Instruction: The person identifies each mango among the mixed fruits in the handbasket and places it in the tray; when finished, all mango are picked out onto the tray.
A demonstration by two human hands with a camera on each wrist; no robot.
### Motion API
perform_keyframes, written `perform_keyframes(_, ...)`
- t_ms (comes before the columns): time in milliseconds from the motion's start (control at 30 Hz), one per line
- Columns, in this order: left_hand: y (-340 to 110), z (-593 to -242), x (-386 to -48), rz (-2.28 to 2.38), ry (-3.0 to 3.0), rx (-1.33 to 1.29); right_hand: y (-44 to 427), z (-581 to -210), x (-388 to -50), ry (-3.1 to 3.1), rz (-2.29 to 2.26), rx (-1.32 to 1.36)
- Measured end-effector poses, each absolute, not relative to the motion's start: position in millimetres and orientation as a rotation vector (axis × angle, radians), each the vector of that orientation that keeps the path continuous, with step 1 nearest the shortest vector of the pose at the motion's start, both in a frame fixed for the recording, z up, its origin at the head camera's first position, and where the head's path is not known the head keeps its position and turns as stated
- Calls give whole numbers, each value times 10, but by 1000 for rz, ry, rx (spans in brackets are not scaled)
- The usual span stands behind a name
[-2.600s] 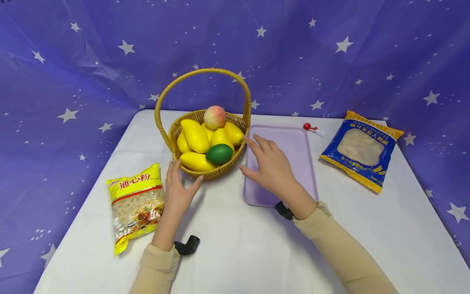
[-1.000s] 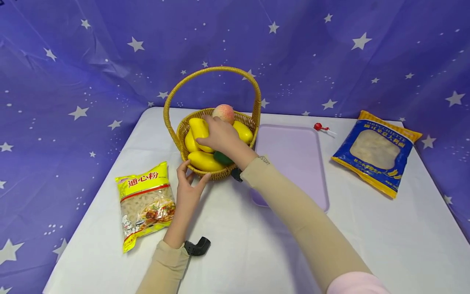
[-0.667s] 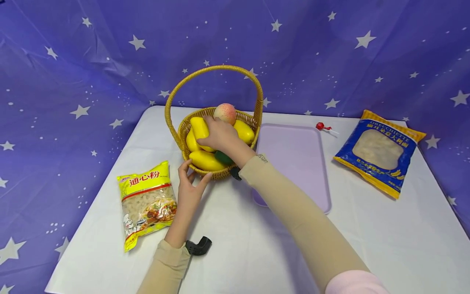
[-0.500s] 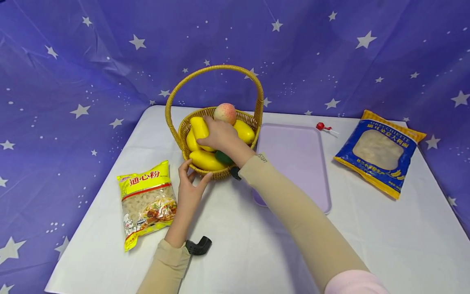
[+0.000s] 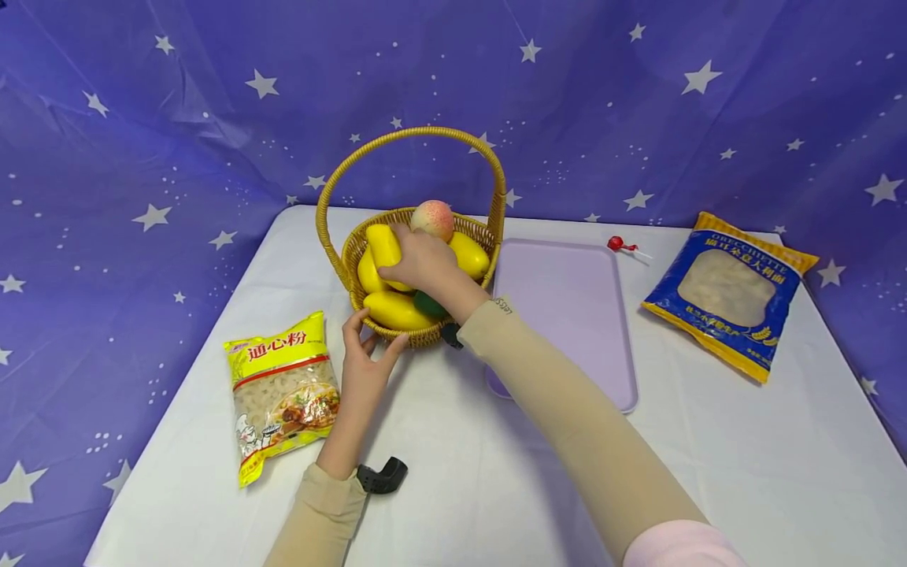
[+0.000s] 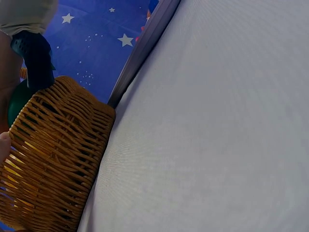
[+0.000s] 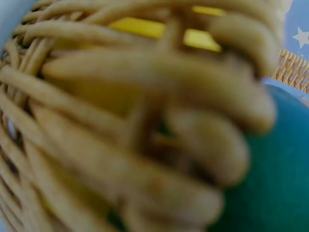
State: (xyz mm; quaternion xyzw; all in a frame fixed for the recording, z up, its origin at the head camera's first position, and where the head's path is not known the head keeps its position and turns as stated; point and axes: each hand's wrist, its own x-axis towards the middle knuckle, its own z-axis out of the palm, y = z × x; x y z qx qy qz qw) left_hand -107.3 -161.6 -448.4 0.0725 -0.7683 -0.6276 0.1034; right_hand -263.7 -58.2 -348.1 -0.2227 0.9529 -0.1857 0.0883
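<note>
Our right grip (image 5: pixel 425 260) clamps the yellow mango (image 5: pixel 383 245) mid-body, likely light but slippery; our left grip (image 5: pixel 364 373) holds the basket (image 5: pixel 423 339).

I see soft shadows lower centre on the bright head-view tabletop (image 5: pixel 453 472), while my right-wrist view shows the basket (image 7: pixel 120 164) blurred mid-frame.

A staged tabletop set — starry purple backdrop (image 5: pixel 453 87) behind a white-clothed table (image 5: pixel 460 449).

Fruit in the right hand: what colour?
The fruit is yellow, best seen in the head view.
</note>
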Motion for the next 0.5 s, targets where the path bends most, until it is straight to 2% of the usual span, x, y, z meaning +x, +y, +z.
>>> perform_keyframes(500, -1626, -4508, -1085, -1820, -2285, 239, -415, -3385, -2613, 2828, -847, -686)
